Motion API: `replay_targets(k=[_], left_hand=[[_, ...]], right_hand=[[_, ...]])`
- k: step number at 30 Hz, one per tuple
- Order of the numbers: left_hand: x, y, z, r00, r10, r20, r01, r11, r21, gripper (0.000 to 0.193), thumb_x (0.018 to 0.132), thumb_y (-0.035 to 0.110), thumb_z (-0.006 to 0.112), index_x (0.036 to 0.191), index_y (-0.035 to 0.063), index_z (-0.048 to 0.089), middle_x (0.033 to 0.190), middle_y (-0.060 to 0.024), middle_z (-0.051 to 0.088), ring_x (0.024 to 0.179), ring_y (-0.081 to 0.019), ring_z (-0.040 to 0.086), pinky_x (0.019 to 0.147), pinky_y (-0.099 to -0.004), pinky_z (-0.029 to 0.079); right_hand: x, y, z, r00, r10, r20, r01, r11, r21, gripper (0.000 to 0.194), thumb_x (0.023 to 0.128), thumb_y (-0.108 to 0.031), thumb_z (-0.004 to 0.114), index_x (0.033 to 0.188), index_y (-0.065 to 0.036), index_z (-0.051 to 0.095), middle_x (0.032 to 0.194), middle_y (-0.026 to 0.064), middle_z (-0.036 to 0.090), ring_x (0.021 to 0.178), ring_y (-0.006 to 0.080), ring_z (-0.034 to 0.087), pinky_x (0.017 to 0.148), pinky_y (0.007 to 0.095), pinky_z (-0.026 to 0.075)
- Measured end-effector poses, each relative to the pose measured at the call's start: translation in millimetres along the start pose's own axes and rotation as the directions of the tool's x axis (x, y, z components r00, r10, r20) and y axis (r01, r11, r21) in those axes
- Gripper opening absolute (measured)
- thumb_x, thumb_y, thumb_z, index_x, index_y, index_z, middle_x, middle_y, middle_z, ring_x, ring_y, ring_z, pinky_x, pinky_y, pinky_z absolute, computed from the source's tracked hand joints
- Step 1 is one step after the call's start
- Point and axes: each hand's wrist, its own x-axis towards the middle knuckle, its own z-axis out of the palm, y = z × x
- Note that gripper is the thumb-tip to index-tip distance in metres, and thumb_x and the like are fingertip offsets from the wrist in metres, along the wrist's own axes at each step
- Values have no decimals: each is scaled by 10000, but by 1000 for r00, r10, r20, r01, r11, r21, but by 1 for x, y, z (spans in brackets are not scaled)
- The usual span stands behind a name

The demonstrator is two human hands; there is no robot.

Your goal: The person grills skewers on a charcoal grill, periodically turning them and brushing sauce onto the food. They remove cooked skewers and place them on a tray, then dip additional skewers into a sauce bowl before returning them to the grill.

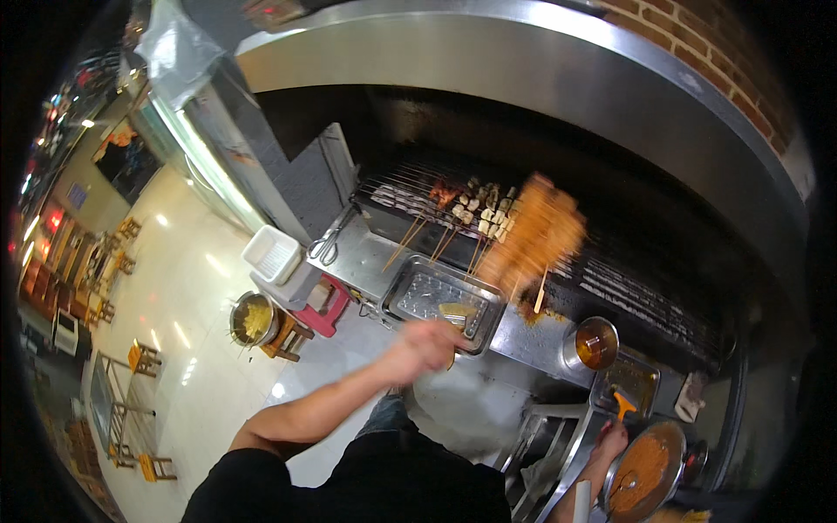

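Observation:
My left hand (424, 352) is closed around the handle of a flat brush (458, 319) with pale bristles. The brush is over a rectangular metal tray (409, 301) at the grill's front edge. At the lower right, my right hand (613, 439) grips an orange-handled tool (625, 405); its far end reaches over a second, sauce-stained tray (644, 379), and its kind is unclear. On the charcoal grill (399, 180), a large orange-brown sheet of food on sticks (543, 229) is blurred. Left of it lie skewers with pale chunks (494, 222) and a reddish skewered piece (443, 193).
A metal cup of reddish-brown liquid (595, 343) stands right of the tray. Nearer me is a bowl of orange-red seasoning (644, 467) with a spoon. Tongs (327, 247), a white basket (273, 255) and a pot of skewers (255, 319) are left. A steel hood (458, 55) overhangs the grill.

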Motion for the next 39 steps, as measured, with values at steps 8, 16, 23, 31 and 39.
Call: replay_targets(k=[8,16,23,31,39], left_hand=[[72,-17,-235,887,-186,-423,37,941,-336,203,949,210,510,943,26,596,534,39,383,415,-62,296,416,-226,264],[114,-64,-324,923,-323,-208,181,844,-505,228,967,226,472,985,44,608,521,59,332,406,-49,273,400,-215,242],[109,-54,-328,894,-342,-290,227,903,-365,281,972,258,455,1023,26,605,564,25,476,424,-76,377,406,-219,290],[97,-41,-323,863,-375,-338,259,904,-340,303,953,294,470,1066,42,596,641,0,589,481,-94,514,417,-216,365],[96,-42,-323,817,-375,-438,267,919,-289,277,940,287,480,1060,67,598,670,2,611,512,-79,546,432,-194,407]], right_hand=[[-61,-82,72,921,-172,-350,261,938,227,167,890,-296,580,990,-165,606,692,-39,586,440,38,415,354,201,258],[-160,-147,164,934,-192,-301,263,940,219,196,887,-236,554,1031,-111,599,666,9,574,440,60,393,376,194,282],[-126,-140,225,955,-110,-276,123,992,33,89,854,-168,533,843,-86,563,615,36,563,421,91,420,352,238,312],[-63,-91,235,915,-186,-358,83,955,-285,186,857,-174,518,760,-27,580,556,74,564,385,152,469,344,291,335],[-88,-89,225,994,86,-61,-61,941,333,82,924,-202,540,957,-127,545,735,15,651,526,50,537,413,202,355]])
